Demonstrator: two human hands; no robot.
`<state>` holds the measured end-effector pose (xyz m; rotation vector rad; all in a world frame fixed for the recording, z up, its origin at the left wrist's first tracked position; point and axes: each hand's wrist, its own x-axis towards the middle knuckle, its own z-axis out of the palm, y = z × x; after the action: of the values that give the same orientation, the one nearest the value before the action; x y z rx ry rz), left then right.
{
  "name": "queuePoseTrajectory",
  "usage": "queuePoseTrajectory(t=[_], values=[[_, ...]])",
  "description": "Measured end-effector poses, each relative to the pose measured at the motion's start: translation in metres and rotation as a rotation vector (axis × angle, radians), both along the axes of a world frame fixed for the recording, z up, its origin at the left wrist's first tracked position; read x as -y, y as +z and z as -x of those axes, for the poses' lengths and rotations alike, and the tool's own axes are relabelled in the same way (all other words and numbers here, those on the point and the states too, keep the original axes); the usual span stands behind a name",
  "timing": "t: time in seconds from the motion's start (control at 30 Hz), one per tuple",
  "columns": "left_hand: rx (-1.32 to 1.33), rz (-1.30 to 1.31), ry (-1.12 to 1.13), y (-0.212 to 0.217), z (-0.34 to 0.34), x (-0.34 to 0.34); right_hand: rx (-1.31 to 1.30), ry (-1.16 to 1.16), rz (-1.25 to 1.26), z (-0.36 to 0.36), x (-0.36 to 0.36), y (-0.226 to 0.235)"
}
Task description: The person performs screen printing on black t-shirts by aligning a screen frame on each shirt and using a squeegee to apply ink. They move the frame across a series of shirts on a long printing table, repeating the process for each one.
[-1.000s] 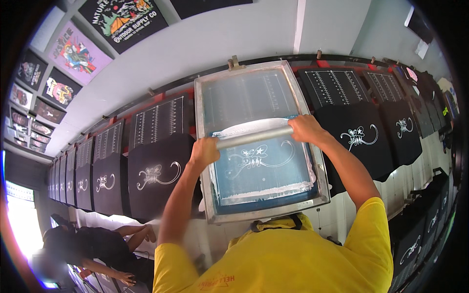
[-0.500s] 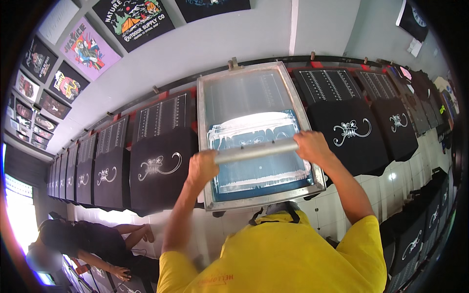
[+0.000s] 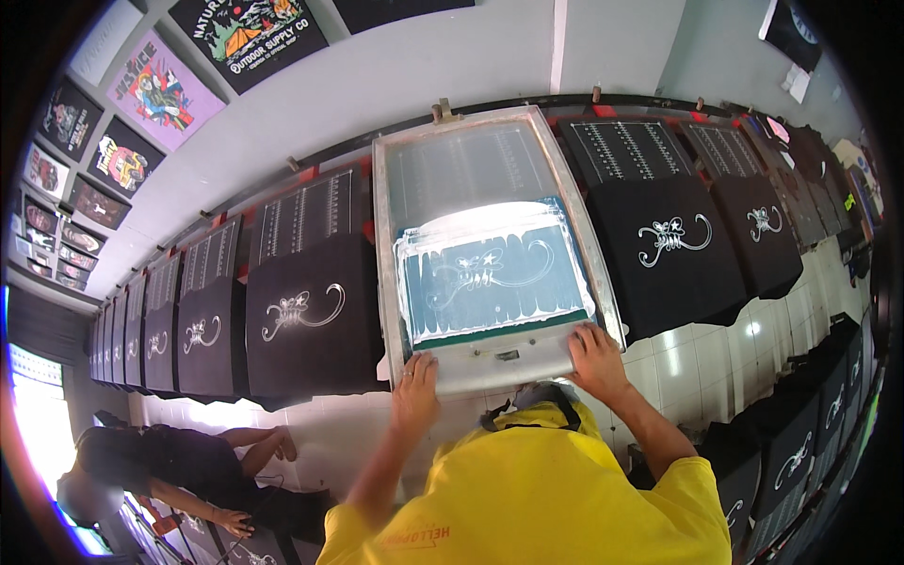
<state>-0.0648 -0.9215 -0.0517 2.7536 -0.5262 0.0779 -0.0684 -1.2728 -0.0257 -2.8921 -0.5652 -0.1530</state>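
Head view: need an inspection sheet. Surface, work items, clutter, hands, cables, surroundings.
Surface: row of ruler-marked boards, their near parts draped with white-printed black shirts.
Work items: metal-framed screen midway along the row, with white ink thickest beyond the scroll design; squeegee across the screen's near end.
Clutter: pink piece near the row's right end; pieces around it too small to identify.
Hands: left hand holds the squeegee's left end, right hand its right end.
Cables: none clearly made out; lower left too dark to tell.
Surroundings: wall prints upper left; co-worker lower left.
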Motion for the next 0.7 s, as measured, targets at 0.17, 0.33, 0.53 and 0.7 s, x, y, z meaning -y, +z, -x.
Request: queuePoseTrajectory(t=[0.17,0.33,0.53,0.7], values=[[-0.020,0.001,-0.009,-0.003,0.009,0.005,-0.125,-0.026,-0.045,0.007,0.001,-0.001],[-0.167,0.223,-0.036,0.024,0.004,-0.004,-0.051,-0.098,-0.350,-0.006,0.029,-0.010],[0.093,0.371,0.464,-0.043,-0.027,-0.041,0.112,-0.494,-0.349,-0.044,0.054,-0.036],[0.069,0.347,0.648,-0.066,-0.044,-0.056,0.038,-0.600,-0.647,-0.056,0.062,-0.059]])
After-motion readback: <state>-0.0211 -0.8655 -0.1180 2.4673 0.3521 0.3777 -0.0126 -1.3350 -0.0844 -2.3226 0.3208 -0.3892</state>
